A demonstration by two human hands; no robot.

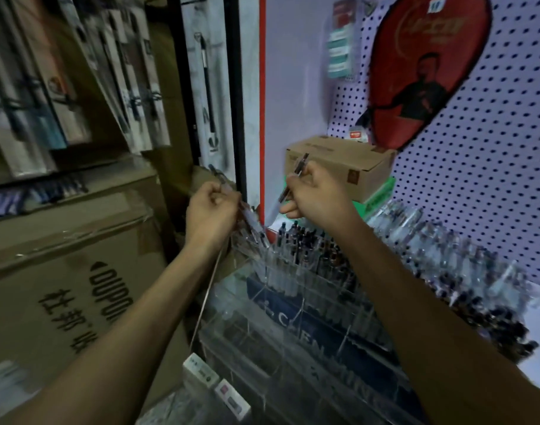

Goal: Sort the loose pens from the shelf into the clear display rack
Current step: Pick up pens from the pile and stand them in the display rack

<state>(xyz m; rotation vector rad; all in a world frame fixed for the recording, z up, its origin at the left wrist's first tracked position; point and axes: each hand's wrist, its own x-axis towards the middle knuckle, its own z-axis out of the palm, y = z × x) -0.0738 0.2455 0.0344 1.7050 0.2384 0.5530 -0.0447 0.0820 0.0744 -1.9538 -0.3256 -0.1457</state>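
Tight quarters here. The left hand (212,210) and right hand (316,194) hang close together above the back row of the clear display rack (293,326), a narrow gap open between them. Straight below, upright pens (302,240) crowd the back compartments, tips up, blocking any drop there. The nearer front compartments lie open from above. On the right, the heap of loose pens (452,259) covers the shelf (538,320) along the pegboard (492,142). Behind the right hand a brown carton (348,167) closes off the back; the big cardboard box (66,271) walls the rack's left edge.
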